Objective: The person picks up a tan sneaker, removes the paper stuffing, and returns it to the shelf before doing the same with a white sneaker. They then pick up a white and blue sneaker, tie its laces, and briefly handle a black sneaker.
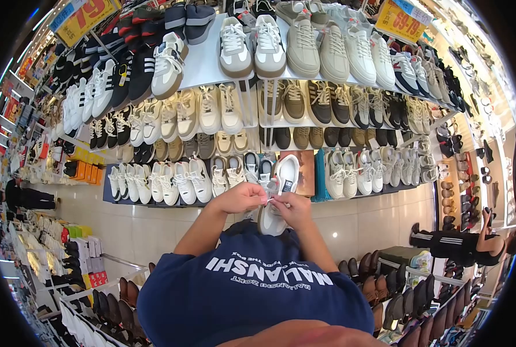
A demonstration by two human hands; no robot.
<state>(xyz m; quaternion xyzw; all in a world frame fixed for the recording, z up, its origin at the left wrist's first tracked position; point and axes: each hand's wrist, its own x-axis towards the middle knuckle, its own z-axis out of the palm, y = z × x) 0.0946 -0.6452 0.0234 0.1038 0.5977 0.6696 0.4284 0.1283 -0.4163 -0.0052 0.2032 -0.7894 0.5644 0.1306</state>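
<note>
A pale shoe with a white insole [288, 170] is in front of my chest, its opening toward the shelves. A second shoe [270, 222] shows below my fingers, partly covered by them. My left hand [244, 198] is closed in a pinch at the left side of the shoes, on a thin white lace or cord [270, 200]. Close beside it, my right hand [292, 209] pinches the same white strand from the right. The fingertips of both hands nearly meet. Where the strand runs under the fingers is hidden.
Tiered shelves [200, 63] of sneakers stand ahead, with yellow price signs [87, 22] at the upper corners. Racks of dark shoes [408, 298] are behind me on both sides. A person [460, 244] is at the right and another person [29, 198] at the far left.
</note>
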